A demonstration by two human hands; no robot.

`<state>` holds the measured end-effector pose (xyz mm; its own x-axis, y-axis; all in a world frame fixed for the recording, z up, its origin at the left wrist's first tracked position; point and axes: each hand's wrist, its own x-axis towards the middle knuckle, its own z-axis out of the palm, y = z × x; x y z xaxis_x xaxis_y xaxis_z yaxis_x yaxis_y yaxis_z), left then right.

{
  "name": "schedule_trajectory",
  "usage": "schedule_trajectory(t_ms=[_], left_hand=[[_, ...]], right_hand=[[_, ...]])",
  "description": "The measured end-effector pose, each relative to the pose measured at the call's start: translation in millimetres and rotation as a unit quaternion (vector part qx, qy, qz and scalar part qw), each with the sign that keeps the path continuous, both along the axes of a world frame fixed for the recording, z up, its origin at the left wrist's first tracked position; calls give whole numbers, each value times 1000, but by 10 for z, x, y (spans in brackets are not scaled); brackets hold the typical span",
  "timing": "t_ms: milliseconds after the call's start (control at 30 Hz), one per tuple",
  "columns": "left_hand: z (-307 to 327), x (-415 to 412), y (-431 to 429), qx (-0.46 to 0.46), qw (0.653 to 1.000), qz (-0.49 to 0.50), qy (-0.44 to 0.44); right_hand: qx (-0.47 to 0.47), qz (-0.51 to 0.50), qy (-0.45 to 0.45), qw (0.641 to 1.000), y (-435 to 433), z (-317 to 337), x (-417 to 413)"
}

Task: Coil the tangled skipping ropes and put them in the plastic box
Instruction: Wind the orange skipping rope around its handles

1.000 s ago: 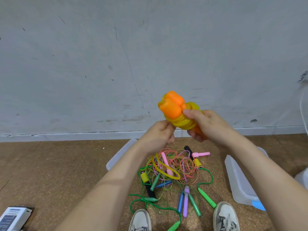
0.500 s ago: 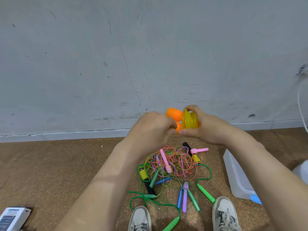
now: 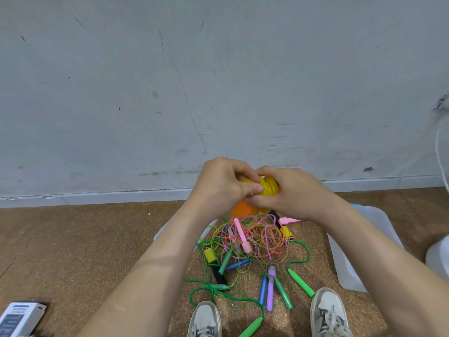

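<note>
Fingers [image 3: 251, 189] of left hand [image 3: 222, 188] and right hand [image 3: 292, 194] curled tight on yellow rope coil [image 3: 270, 188], pinched between them. Orange handles [image 3: 242, 209] poke out just beneath. Tangled ropes [image 3: 257, 239] on floor [image 3: 97, 239] below fingers; plastic box [image 3: 381, 216] to their right, lower down.

Rope tangle [image 3: 255, 242] heaped straight ahead, plastic box [image 3: 352, 263] at right, open floor [image 3: 85, 239] left

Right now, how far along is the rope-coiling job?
Done: no coiled rope shows in the visible part of the plastic box. In hand: the left hand and right hand grip one yellow rope, wound into a tight bundle above its orange handle. Left: boxing it, then the tangled pile on the floor, with green, pink, blue and purple handles.
</note>
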<state>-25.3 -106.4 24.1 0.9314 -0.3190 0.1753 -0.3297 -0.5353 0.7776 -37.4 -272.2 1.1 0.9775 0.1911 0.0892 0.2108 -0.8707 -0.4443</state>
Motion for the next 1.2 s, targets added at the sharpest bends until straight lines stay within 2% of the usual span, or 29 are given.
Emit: schedule_trajectory(t_ms=[133, 333, 433, 533, 667, 967, 1067, 1200], left_hand=[[63, 42, 89, 51, 998, -31, -12], [111, 76, 266, 171, 980, -97, 36], [108, 73, 306, 192, 973, -108, 61], [124, 78, 357, 175, 969, -126, 120], [152, 93, 423, 152, 956, -165, 190], [199, 120, 477, 202, 947, -146, 203], [232, 96, 498, 182, 953, -142, 195], [215, 68, 464, -15, 975, -108, 194]], right_hand=[[-34, -1, 9, 999, -44, 91, -17], [-79, -1, 36, 996, -139, 178, 7], [-89, 14, 47, 995, -127, 194, 7], [-94, 21, 63, 993, -126, 210, 5], [-40, 35, 106, 993, -141, 203, 22], [140, 75, 173, 972, -185, 140, 39], [168, 80, 185, 965, -186, 131, 32], [244, 66, 206, 945, -192, 160, 1]])
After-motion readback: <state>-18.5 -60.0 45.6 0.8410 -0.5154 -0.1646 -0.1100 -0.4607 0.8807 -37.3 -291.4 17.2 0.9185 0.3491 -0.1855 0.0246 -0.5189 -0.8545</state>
